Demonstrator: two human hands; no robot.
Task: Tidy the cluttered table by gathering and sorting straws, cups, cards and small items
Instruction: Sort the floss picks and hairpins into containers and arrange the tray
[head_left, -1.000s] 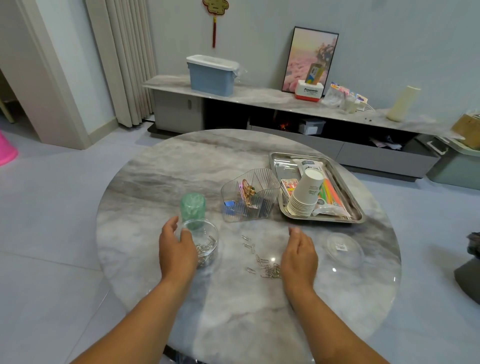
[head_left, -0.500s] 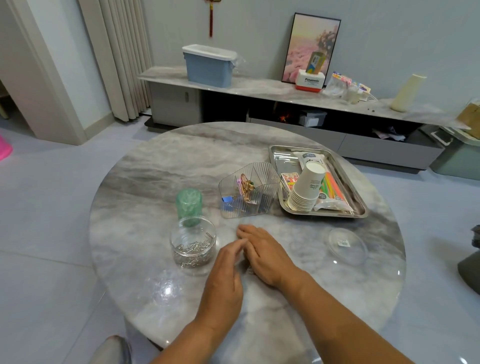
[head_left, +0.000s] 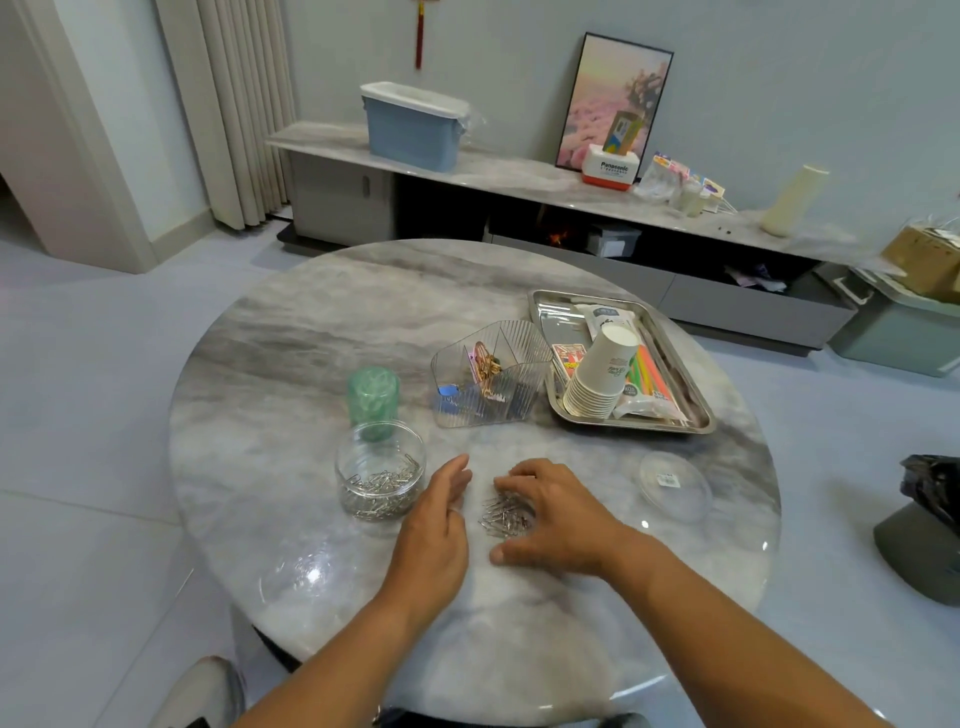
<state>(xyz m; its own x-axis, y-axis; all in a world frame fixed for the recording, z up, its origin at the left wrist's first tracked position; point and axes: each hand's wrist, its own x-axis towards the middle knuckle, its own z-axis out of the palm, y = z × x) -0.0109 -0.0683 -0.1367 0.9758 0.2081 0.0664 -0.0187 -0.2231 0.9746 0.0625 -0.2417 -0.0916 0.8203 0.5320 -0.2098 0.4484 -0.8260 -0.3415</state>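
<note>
A small pile of silver paper clips (head_left: 504, 514) lies on the round marble table (head_left: 311, 332). My right hand (head_left: 556, 514) cups the pile from the right, fingers curled over its far side and thumb on the near side. My left hand (head_left: 436, 525) stands on its edge just left of the pile with straight fingers. A clear round jar (head_left: 380, 478) holding more clips sits to the left, apart from my left hand.
A green container (head_left: 373, 397) stands behind the jar. A clear divided organizer (head_left: 491, 382) holds clips. The metal tray (head_left: 701, 421) carries stacked paper cups (head_left: 597, 379), straws (head_left: 652, 371) and cards (head_left: 570, 357). A clear lid (head_left: 675, 486) lies at the right.
My left hand left the jar and came to the middle. Both hands swept the scattered clips into one pile, and now sit apart on either side of it.
</note>
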